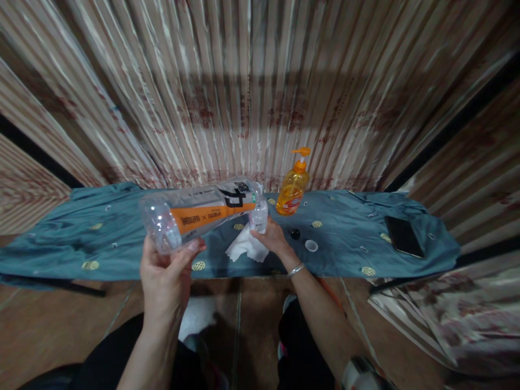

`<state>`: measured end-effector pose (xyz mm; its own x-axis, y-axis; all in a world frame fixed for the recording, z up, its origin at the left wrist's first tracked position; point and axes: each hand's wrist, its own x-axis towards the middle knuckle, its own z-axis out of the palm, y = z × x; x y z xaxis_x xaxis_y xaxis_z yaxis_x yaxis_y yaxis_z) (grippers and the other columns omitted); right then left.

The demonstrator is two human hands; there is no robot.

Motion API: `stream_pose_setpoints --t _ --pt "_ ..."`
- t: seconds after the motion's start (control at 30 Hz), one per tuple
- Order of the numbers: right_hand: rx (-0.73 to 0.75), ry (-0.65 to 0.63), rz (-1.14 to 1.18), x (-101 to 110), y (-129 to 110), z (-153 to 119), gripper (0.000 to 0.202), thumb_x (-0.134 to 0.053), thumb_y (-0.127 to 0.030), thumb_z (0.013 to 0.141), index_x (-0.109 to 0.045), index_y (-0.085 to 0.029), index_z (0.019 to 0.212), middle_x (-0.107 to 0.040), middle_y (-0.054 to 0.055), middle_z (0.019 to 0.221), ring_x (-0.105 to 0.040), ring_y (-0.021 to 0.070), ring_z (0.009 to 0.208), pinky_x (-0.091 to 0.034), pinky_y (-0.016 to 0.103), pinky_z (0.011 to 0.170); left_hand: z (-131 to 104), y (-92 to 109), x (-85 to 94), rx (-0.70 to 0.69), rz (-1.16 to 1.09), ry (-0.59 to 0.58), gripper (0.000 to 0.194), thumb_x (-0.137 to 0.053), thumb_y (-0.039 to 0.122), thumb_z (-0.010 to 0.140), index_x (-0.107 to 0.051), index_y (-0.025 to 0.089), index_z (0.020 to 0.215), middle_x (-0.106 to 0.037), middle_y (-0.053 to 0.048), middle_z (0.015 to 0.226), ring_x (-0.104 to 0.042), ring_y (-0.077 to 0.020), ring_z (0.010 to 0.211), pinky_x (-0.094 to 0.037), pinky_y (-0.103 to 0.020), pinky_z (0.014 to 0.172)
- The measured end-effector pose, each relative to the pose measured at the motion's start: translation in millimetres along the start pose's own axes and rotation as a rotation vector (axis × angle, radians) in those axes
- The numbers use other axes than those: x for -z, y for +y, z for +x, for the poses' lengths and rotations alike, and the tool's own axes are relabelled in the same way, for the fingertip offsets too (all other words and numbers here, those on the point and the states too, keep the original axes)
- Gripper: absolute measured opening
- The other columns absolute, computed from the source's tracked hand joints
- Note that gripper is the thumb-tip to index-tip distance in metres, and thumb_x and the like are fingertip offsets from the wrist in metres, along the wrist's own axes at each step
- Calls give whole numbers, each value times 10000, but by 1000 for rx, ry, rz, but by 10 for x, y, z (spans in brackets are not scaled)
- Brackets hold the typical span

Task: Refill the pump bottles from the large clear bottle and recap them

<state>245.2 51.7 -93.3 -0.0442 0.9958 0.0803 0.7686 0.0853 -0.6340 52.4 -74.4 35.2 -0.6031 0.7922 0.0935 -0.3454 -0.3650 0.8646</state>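
Observation:
My left hand (168, 268) is closed around the base end of a large clear plastic bottle (203, 214) with an orange and grey label. The bottle lies nearly level in the air, its neck pointing right. At its neck stands a small clear bottle (259, 216), gripped by my right hand (273, 237); whether the two mouths touch I cannot tell. Beneath the small bottle a crumpled white tissue (247, 246) rests on the cloth. A small black cap (294, 234) and a round white lid (311, 245) lie right of my right hand.
An orange pump bottle (292, 189), partly filled, stands at the back of the table. On the right lies a black phone (404, 236). A teal patterned cloth (341, 238) covers the narrow table, with a striped curtain (252, 97) behind it.

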Motion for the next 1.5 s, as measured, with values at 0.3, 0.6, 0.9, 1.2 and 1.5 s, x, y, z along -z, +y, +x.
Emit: stream_pose_setpoints --t 0.3,0.6,0.9,1.2,1.5 --pt "-8 5 -12 -4 16 13 509 -852 -327 923 -637 -131 1341 -790 197 1351 -765 311 1289 -556 327 1050 17 12 4 -5 3 -8 602 -988 103 388 -737 203 926 -818 43 755 -750 -141 556 -642 -205 557" --pt "-15 -8 -11 17 6 1 523 -854 -340 938 -632 -128 1362 -787 205 1367 -761 320 1302 -559 342 1064 46 0 15 -29 14 -32 596 -973 100 400 -736 205 936 -797 51 731 -741 -138 555 -640 -211 564" --pt "-11 -16 -23 22 14 1 519 -847 -343 942 -632 -128 1363 -783 204 1369 -758 321 1300 -557 339 1056 41 17 18 -38 34 -42 578 -971 113 411 -723 209 924 -789 49 718 -729 -135 551 -638 -216 567" --pt "-13 -22 -14 42 -4 -9 482 -835 -337 946 -638 -150 1344 -791 184 1361 -756 322 1299 -555 344 1051 48 -35 58 -70 62 -79 562 -1015 179 473 -726 232 952 -781 42 811 -727 -134 615 -643 -248 607" --pt "-19 -24 -26 48 0 -5 463 -835 -338 936 -638 -153 1311 -791 192 1344 -759 319 1289 -555 330 1015 50 -45 62 -87 98 -83 550 -1014 217 485 -706 236 940 -764 48 792 -725 -138 614 -643 -258 606"
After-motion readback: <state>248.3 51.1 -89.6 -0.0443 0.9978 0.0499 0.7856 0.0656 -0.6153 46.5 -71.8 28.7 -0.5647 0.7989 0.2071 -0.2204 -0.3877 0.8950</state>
